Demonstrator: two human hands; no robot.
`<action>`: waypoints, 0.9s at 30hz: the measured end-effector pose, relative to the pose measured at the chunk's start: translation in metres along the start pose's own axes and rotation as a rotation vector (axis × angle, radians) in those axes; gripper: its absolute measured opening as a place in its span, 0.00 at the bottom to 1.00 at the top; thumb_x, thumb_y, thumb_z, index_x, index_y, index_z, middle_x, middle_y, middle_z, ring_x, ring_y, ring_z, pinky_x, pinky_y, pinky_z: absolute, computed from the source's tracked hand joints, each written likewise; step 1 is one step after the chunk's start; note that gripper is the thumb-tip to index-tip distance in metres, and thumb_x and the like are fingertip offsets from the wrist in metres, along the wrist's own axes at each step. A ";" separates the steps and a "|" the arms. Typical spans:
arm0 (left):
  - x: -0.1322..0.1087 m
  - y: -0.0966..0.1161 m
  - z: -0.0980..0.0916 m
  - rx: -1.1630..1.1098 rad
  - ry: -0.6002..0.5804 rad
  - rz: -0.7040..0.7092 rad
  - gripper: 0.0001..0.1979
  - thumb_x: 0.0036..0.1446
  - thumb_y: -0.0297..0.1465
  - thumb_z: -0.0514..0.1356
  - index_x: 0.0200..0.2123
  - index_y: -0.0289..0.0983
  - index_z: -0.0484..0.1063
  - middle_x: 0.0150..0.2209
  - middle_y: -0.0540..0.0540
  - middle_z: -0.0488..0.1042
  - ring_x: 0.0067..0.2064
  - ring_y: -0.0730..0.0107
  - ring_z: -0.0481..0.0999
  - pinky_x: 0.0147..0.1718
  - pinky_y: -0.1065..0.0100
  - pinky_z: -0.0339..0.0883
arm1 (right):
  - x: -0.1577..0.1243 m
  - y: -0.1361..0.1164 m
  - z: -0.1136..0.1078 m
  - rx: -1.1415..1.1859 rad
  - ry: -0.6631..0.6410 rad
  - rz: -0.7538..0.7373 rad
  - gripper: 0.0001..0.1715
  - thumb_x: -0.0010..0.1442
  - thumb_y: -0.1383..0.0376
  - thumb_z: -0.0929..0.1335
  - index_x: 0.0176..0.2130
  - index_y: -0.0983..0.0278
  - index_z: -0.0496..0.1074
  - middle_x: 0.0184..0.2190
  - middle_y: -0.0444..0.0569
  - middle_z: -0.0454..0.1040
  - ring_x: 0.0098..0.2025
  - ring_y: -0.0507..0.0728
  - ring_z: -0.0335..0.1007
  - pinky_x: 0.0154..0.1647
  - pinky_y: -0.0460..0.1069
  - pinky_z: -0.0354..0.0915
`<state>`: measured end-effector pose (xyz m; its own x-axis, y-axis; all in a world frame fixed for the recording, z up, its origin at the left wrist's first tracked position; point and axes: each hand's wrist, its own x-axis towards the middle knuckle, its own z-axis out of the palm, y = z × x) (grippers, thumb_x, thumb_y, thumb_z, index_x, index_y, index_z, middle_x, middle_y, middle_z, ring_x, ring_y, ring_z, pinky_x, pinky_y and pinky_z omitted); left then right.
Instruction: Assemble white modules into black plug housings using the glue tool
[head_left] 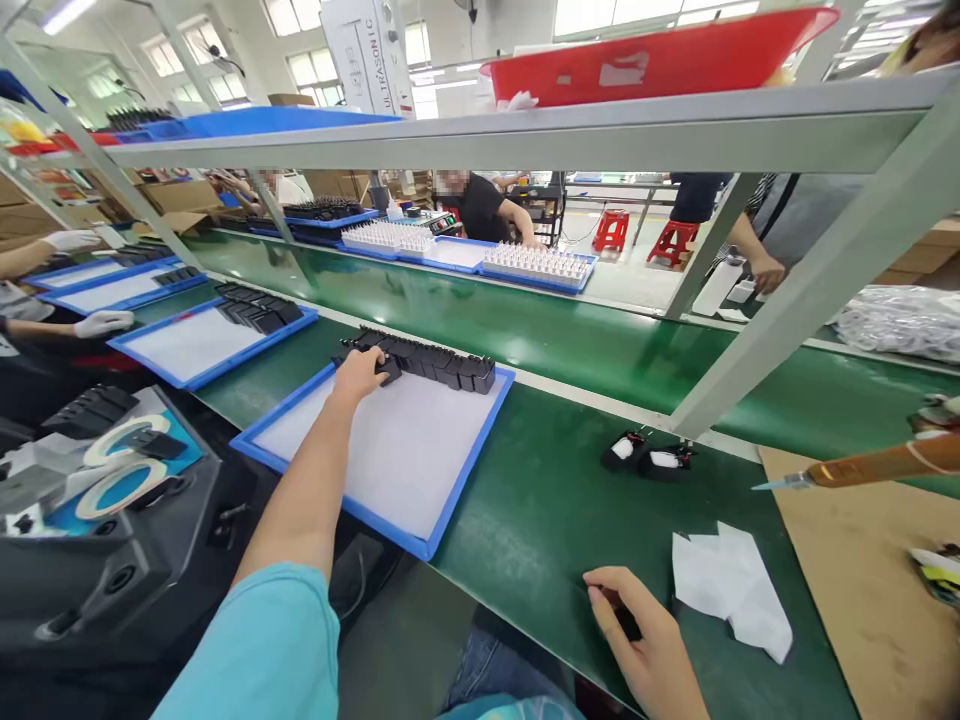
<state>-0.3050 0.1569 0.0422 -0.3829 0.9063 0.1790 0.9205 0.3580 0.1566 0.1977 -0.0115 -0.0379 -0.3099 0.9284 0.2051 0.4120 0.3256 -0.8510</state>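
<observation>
While the left hand (360, 372) reaches across the tray (465, 478), its fingers close on the near end of the parts (435, 362) lined along the far rim. Right hand (645, 640) sits at the near edge of the surface (555, 500), fingers curled on a black piece (626, 622), beside paper (731, 590). Risk: a sideways tug may tip the parts over the rim; the piece may drop off the edge. Open room: tray floor before the parts.

The only words I can read are "ULTRASONIC", running vertically down the white machine (367, 50) behind my top shelf.
</observation>
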 end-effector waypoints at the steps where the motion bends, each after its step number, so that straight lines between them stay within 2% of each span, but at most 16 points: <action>1: 0.003 -0.001 -0.002 0.026 0.017 -0.021 0.11 0.47 0.30 0.62 0.35 0.38 0.64 0.39 0.40 0.73 0.48 0.51 0.68 0.43 0.60 0.64 | 0.001 -0.001 0.001 -0.004 -0.002 -0.001 0.08 0.65 0.61 0.64 0.40 0.58 0.72 0.35 0.47 0.75 0.34 0.54 0.73 0.35 0.46 0.70; 6: 0.004 0.003 -0.007 0.092 0.120 -0.066 0.06 0.52 0.32 0.56 0.32 0.35 0.65 0.47 0.38 0.68 0.55 0.45 0.61 0.48 0.48 0.63 | 0.001 -0.007 0.005 -0.052 -0.042 -0.009 0.10 0.66 0.64 0.61 0.39 0.60 0.71 0.35 0.48 0.75 0.32 0.52 0.72 0.34 0.47 0.69; 10: 0.007 0.001 -0.002 0.042 0.217 -0.086 0.15 0.52 0.44 0.51 0.26 0.37 0.62 0.49 0.40 0.66 0.57 0.35 0.59 0.47 0.39 0.62 | 0.011 -0.017 -0.005 -0.062 -0.053 0.038 0.09 0.65 0.66 0.61 0.43 0.60 0.70 0.38 0.48 0.74 0.33 0.52 0.72 0.34 0.46 0.70; 11: 0.008 0.001 -0.002 -0.002 0.262 -0.070 0.18 0.51 0.48 0.50 0.25 0.38 0.62 0.47 0.40 0.67 0.57 0.32 0.59 0.47 0.37 0.62 | 0.018 -0.019 -0.012 -0.087 -0.036 0.029 0.10 0.64 0.67 0.62 0.44 0.59 0.69 0.40 0.48 0.74 0.36 0.52 0.73 0.36 0.47 0.71; 13: 0.009 0.008 -0.006 -0.096 0.349 -0.019 0.22 0.49 0.54 0.49 0.24 0.40 0.61 0.43 0.41 0.68 0.59 0.29 0.57 0.48 0.34 0.62 | 0.040 -0.021 -0.032 -0.209 0.056 -0.032 0.13 0.63 0.65 0.64 0.49 0.60 0.67 0.46 0.51 0.73 0.45 0.55 0.72 0.48 0.51 0.70; 14: 0.007 0.016 -0.009 -0.138 0.382 0.010 0.23 0.48 0.55 0.49 0.25 0.41 0.62 0.42 0.41 0.68 0.59 0.29 0.57 0.48 0.34 0.62 | 0.055 -0.021 -0.043 -0.299 0.105 -0.064 0.17 0.62 0.63 0.65 0.51 0.61 0.66 0.50 0.54 0.72 0.52 0.58 0.69 0.55 0.55 0.67; 16: -0.006 0.039 -0.020 -0.214 0.398 0.086 0.23 0.48 0.55 0.51 0.27 0.41 0.64 0.40 0.44 0.69 0.57 0.34 0.62 0.49 0.34 0.64 | 0.091 -0.017 -0.066 -0.498 0.126 -0.083 0.28 0.60 0.61 0.68 0.58 0.64 0.62 0.58 0.59 0.66 0.61 0.64 0.61 0.62 0.62 0.58; 18: -0.032 0.068 -0.032 -0.312 0.335 0.212 0.21 0.48 0.54 0.54 0.30 0.41 0.66 0.40 0.46 0.70 0.50 0.44 0.71 0.48 0.38 0.69 | 0.127 -0.010 -0.085 -0.647 0.052 -0.057 0.39 0.56 0.60 0.71 0.62 0.65 0.57 0.64 0.63 0.57 0.65 0.70 0.54 0.64 0.67 0.52; 19: -0.050 0.083 -0.037 -0.377 0.275 0.277 0.21 0.49 0.53 0.55 0.31 0.42 0.67 0.42 0.46 0.71 0.47 0.47 0.74 0.44 0.42 0.73 | 0.143 -0.006 -0.091 -0.689 -0.037 -0.055 0.41 0.55 0.60 0.71 0.63 0.64 0.56 0.65 0.63 0.56 0.65 0.71 0.54 0.63 0.69 0.50; 20: -0.071 0.098 -0.040 -0.434 0.232 0.322 0.20 0.50 0.52 0.56 0.33 0.42 0.69 0.44 0.45 0.72 0.45 0.50 0.75 0.39 0.48 0.76 | 0.157 -0.002 -0.096 -0.694 -0.097 -0.068 0.40 0.52 0.62 0.73 0.61 0.62 0.60 0.63 0.62 0.60 0.63 0.71 0.58 0.63 0.69 0.51; 22: -0.117 0.121 -0.040 -0.539 0.150 0.436 0.18 0.51 0.50 0.59 0.38 0.44 0.71 0.51 0.45 0.72 0.42 0.54 0.77 0.32 0.57 0.78 | 0.178 0.003 -0.101 -0.694 -0.200 -0.100 0.33 0.46 0.67 0.76 0.52 0.61 0.70 0.55 0.56 0.71 0.55 0.67 0.68 0.60 0.65 0.56; 24: -0.160 0.138 -0.031 -0.622 -0.012 0.509 0.15 0.55 0.45 0.59 0.42 0.45 0.72 0.54 0.45 0.72 0.41 0.59 0.79 0.28 0.63 0.77 | 0.188 0.003 -0.100 -0.691 -0.260 -0.140 0.20 0.47 0.69 0.74 0.42 0.62 0.75 0.43 0.49 0.76 0.49 0.62 0.73 0.56 0.59 0.60; 25: -0.178 0.144 -0.024 -0.658 -0.073 0.519 0.14 0.56 0.44 0.59 0.43 0.45 0.72 0.54 0.45 0.72 0.41 0.60 0.79 0.29 0.64 0.78 | 0.189 0.001 -0.099 -0.693 -0.288 -0.161 0.15 0.48 0.70 0.73 0.39 0.63 0.76 0.38 0.47 0.76 0.46 0.59 0.74 0.54 0.57 0.61; 27: -0.205 0.158 -0.005 -0.729 -0.174 0.511 0.12 0.58 0.41 0.59 0.44 0.45 0.71 0.54 0.45 0.72 0.42 0.61 0.79 0.34 0.63 0.78 | 0.187 -0.007 -0.093 -0.693 -0.354 -0.211 0.13 0.49 0.70 0.73 0.38 0.63 0.76 0.34 0.46 0.75 0.42 0.58 0.74 0.49 0.53 0.63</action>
<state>-0.0811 0.0264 0.0347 0.1304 0.9580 0.2553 0.6745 -0.2744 0.6854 0.2164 0.1765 0.0509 -0.6455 0.7611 0.0641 0.7165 0.6325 -0.2943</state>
